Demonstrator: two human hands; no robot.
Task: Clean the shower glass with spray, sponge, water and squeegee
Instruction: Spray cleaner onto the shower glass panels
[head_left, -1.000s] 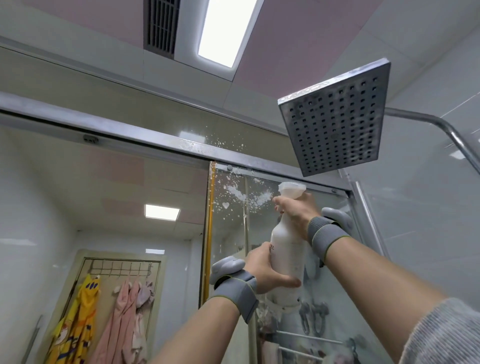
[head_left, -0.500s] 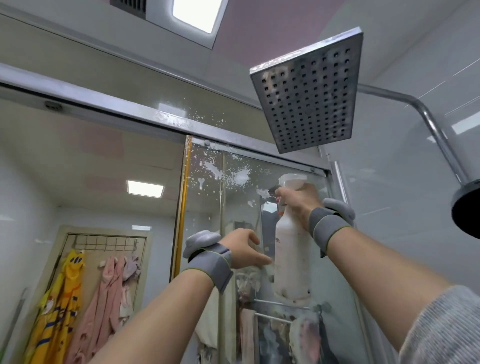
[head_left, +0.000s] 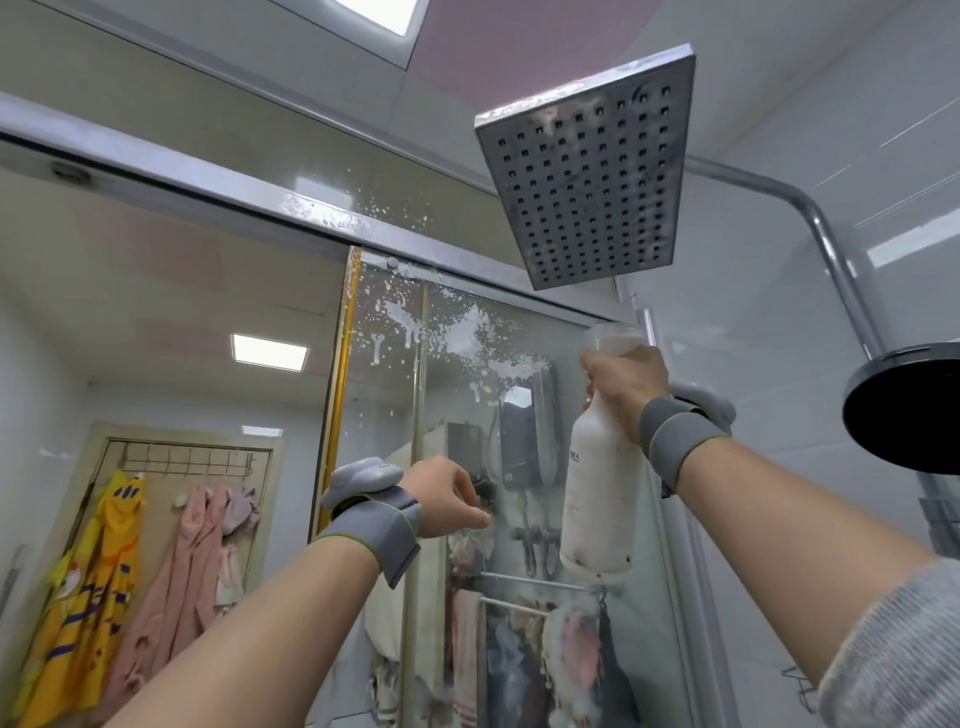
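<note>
My right hand grips the neck of a white spray bottle, held upright and raised in front of the shower glass. White foam spots and runs down the upper part of the glass. My left hand hangs lower and to the left of the bottle, fingers loosely curled, holding nothing, close to the glass. Both wrists wear grey bands.
A square metal shower head hangs overhead on a chrome pipe. A round black hand shower is at the right edge. The metal door rail runs across the top. Robes hang on a rack beyond the glass.
My left hand let go of the bottle's body and dropped away to the left. My right hand carried the bottle right along the glass; more foam shows on the upper glass.
</note>
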